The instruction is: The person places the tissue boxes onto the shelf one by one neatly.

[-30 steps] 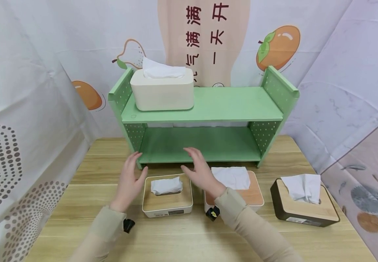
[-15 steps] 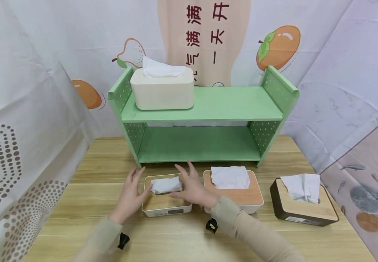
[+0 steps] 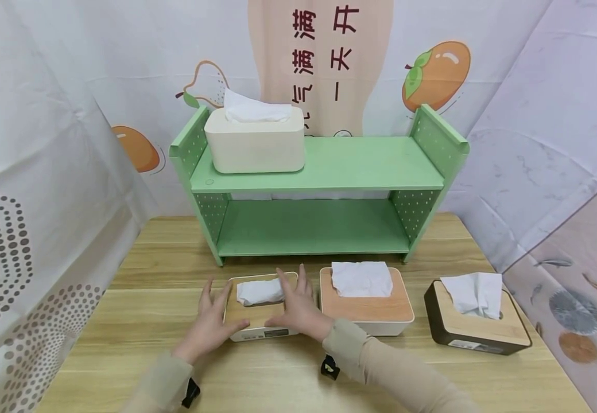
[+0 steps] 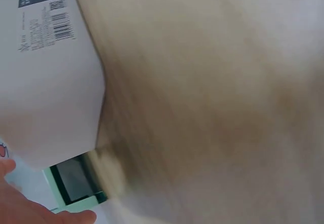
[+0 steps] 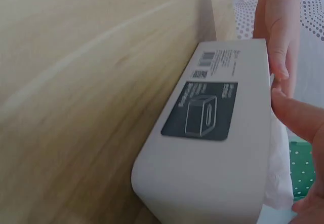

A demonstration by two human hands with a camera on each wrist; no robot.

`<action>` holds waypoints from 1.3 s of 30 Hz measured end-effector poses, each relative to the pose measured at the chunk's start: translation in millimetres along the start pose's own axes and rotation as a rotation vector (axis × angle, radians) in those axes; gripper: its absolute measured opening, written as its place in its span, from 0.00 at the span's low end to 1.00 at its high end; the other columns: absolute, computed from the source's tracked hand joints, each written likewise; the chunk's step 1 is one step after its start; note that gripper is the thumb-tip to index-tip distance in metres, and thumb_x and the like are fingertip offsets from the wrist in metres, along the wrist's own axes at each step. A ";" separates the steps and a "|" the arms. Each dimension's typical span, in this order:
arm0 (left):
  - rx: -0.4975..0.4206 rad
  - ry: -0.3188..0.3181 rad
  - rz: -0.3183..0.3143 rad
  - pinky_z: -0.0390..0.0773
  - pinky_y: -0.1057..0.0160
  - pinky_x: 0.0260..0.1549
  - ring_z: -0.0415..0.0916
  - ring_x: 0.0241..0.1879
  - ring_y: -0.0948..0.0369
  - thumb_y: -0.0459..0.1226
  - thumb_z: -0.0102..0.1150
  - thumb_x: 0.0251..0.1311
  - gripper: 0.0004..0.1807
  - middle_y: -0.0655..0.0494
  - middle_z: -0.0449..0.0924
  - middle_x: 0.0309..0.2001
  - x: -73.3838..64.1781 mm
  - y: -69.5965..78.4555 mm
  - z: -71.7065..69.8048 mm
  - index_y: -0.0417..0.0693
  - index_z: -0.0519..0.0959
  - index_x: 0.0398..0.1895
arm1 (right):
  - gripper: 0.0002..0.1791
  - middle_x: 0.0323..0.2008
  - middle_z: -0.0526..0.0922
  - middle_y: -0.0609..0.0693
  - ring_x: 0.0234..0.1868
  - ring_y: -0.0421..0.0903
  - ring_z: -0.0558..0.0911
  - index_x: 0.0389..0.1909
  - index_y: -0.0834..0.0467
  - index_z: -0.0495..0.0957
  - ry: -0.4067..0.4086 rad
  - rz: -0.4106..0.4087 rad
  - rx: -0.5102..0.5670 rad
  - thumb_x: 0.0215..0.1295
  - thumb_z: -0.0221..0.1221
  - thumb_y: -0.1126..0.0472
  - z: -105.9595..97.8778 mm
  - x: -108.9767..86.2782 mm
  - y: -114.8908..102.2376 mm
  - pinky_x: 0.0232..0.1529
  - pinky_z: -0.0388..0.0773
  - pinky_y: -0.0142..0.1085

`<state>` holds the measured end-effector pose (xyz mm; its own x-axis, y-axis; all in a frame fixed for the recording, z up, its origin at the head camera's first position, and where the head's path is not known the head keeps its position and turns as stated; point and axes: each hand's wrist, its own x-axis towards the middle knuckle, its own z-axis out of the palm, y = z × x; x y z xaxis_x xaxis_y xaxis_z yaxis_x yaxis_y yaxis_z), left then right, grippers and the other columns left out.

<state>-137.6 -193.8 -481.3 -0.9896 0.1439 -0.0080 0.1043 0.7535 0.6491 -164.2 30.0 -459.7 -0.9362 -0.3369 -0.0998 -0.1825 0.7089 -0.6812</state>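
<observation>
Left hand (image 3: 209, 326) and right hand (image 3: 299, 308) are flanking the small tissue box (image 3: 258, 314)

The left hand is standing wide, with its fingers spread along the left side of the box and its thumb lying over the front left corner. The right hand is also standing wide: its fingers are reaching over the right part of the lid, and its thumb is pointing inward, near the front edge. How firmly either hand is touching, I cannot tell.

Between them, the small tissue box is resting upright on the counter (image 3: 262, 378), and a white tissue (image 3: 259, 292) is showing from its wooden lid. Its front wall is carrying a dark label (image 5: 202, 110).

Just beside the right hand, a box with a reddish lid (image 3: 365, 310) is standing and is limiting the room on that side. Farther to the right, a dark box (image 3: 484, 331) is sitting slightly turned. Both are holding tissues.

Behind these things, a green shelf (image 3: 371, 163) is crossing the back of the counter; its front legs are standing near the small tissue box and the box with a reddish lid. On the left of its upper board, a cream box (image 3: 257, 150) is resting. Printed cloth (image 3: 138, 46) is hanging behind everything.
</observation>
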 end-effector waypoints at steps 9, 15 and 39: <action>-0.035 -0.046 -0.056 0.65 0.32 0.54 0.38 0.68 0.28 0.55 0.68 0.49 0.57 0.28 0.24 0.71 -3.4 -6.6 2.4 0.46 0.45 0.75 | 0.68 0.70 0.25 0.73 0.65 0.80 0.49 0.75 0.51 0.43 -0.058 0.059 0.052 0.35 0.77 0.47 8.8 -6.6 3.2 0.52 0.71 0.61; -0.032 -0.073 -0.061 0.66 0.35 0.56 0.46 0.67 0.28 0.57 0.69 0.45 0.61 0.28 0.28 0.71 -6.5 -10.5 7.1 0.45 0.44 0.75 | 0.66 0.68 0.26 0.77 0.52 0.70 0.75 0.75 0.56 0.43 -0.062 0.063 0.103 0.39 0.76 0.50 11.5 -8.8 5.4 0.42 0.80 0.46; -0.156 0.000 -0.016 0.62 0.43 0.63 0.57 0.67 0.40 0.48 0.74 0.42 0.59 0.33 0.54 0.69 -6.6 -5.0 16.4 0.38 0.49 0.73 | 0.59 0.69 0.48 0.75 0.65 0.67 0.64 0.72 0.60 0.52 0.054 0.050 0.184 0.41 0.76 0.53 20.2 -12.2 13.0 0.59 0.69 0.54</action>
<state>-129.9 -188.1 -496.9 -0.9909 0.1331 -0.0193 0.0720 0.6465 0.7595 -149.1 30.8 -482.0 -0.9584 -0.2670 -0.1012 -0.0820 0.5968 -0.7982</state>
